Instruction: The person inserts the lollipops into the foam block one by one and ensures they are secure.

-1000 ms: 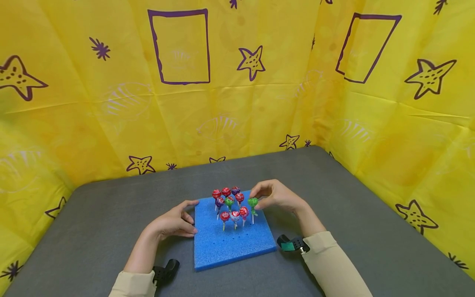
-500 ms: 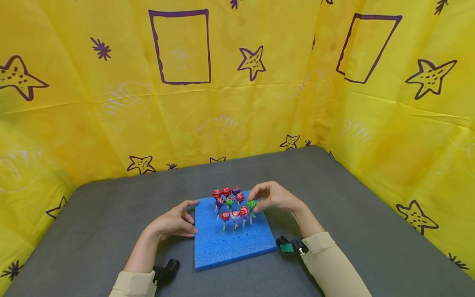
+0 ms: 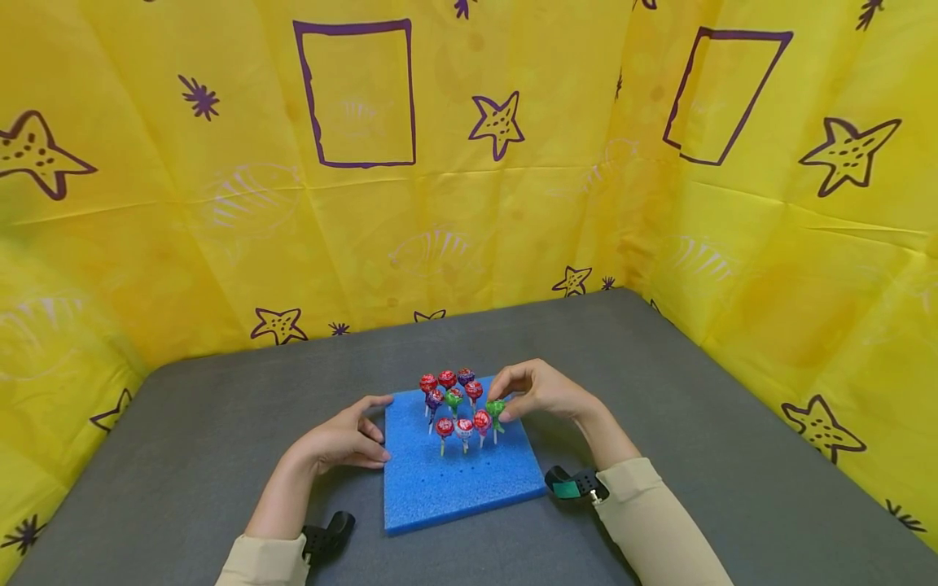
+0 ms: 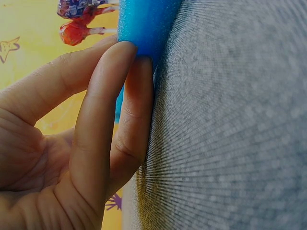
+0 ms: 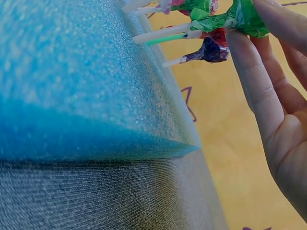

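Several wrapped lollipops stand by their sticks in a blue foam board. At the board's right side, my right hand pinches the head of a green lollipop between thumb and fingers. In the right wrist view its white stick reaches down to the foam, and the green wrapper sits between the fingertips. A pink-red lollipop stands just left of it. My left hand touches the board's left edge with spread fingers. Its fingertips rest against the foam side in the left wrist view.
Red lollipops and a purple one stand toward the back of the board. Small holes dot the foam in front. A grey table lies beneath, with a yellow patterned curtain behind.
My right hand has moved slightly left and down with the green lollipop, bringing it closer beside the pink-red one. The left hand and the board have stayed put.
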Action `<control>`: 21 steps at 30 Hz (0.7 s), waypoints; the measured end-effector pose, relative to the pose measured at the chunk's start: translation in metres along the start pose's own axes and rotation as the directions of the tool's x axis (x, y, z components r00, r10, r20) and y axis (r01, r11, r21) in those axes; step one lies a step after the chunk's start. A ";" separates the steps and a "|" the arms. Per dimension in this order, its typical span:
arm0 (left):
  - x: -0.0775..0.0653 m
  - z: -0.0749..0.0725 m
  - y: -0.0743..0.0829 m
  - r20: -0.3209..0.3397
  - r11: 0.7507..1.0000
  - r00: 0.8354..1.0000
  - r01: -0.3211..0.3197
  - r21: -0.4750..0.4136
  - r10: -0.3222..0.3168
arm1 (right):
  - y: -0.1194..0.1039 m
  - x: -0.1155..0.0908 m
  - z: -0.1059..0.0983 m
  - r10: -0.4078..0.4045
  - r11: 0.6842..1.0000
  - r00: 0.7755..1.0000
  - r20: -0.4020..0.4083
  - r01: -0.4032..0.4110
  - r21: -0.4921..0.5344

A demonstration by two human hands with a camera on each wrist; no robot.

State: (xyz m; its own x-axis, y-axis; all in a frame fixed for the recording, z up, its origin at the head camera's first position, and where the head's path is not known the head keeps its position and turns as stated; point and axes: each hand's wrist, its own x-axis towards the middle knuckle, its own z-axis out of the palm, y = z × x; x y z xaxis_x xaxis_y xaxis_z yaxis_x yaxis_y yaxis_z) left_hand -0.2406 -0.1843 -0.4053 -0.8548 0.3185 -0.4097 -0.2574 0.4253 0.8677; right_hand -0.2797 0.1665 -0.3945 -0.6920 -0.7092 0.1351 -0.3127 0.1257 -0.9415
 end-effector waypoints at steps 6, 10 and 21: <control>0.000 0.000 0.000 -0.002 1.000 1.000 0.000 -0.002 0.000 | 0.001 0.000 0.000 0.001 1.000 1.000 0.007 -0.001 0.002; 0.000 0.000 0.001 -0.002 1.000 1.000 -0.003 -0.001 0.003 | 0.002 0.000 0.000 -0.003 1.000 1.000 0.016 0.003 0.005; 0.000 0.001 0.001 -0.006 1.000 1.000 -0.002 -0.005 0.002 | 0.003 0.000 0.001 0.001 1.000 0.999 0.032 -0.001 -0.010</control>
State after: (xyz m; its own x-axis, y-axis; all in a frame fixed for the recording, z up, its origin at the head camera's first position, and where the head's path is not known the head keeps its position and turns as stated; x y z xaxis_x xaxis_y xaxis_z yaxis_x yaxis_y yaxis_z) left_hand -0.2404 -0.1835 -0.4049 -0.8579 0.3141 -0.4066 -0.2583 0.4204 0.8698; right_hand -0.2800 0.1661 -0.3971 -0.6711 -0.7310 0.1238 -0.3183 0.1333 -0.9386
